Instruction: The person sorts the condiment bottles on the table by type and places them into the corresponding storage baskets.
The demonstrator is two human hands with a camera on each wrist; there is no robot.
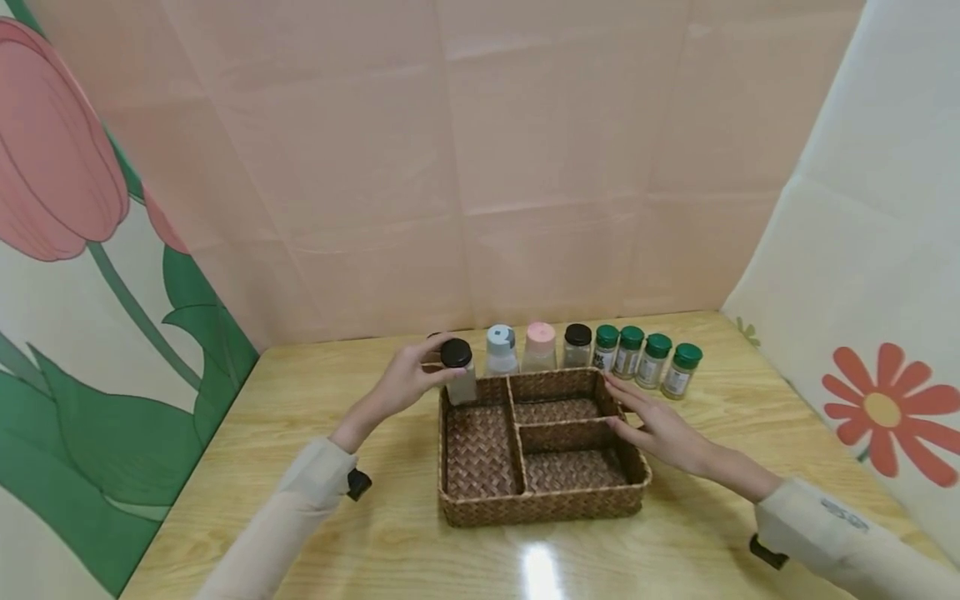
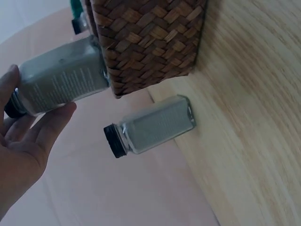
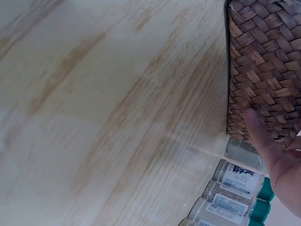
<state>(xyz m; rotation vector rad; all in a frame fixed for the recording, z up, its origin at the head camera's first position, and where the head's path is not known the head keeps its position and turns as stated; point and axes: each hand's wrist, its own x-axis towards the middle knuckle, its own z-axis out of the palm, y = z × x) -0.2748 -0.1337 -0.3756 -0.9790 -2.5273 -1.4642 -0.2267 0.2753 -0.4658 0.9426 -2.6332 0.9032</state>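
Note:
My left hand (image 1: 406,379) grips a clear glass jar (image 2: 63,77) with a black lid, near the lid, over the back left of a brown woven basket (image 1: 543,507). In the head view the jar's lower end reaches below the rim of the long left compartment. Against the basket's right wall rests my right hand (image 1: 667,429), its fingers at the rim by the divider. The right wrist view has an extended finger (image 3: 257,134) on the woven side. A second black-lidded jar (image 2: 155,126) stands on the table beyond the basket, mostly hidden in the head view.
Behind the basket stand a blue-capped bottle (image 1: 501,350), a pink-capped bottle (image 1: 540,348) and a black-lidded jar (image 1: 577,347). Several green-capped spice jars (image 1: 655,360) continue the row rightward. A pink cloth (image 1: 465,167) hangs behind the wooden table (image 1: 315,533).

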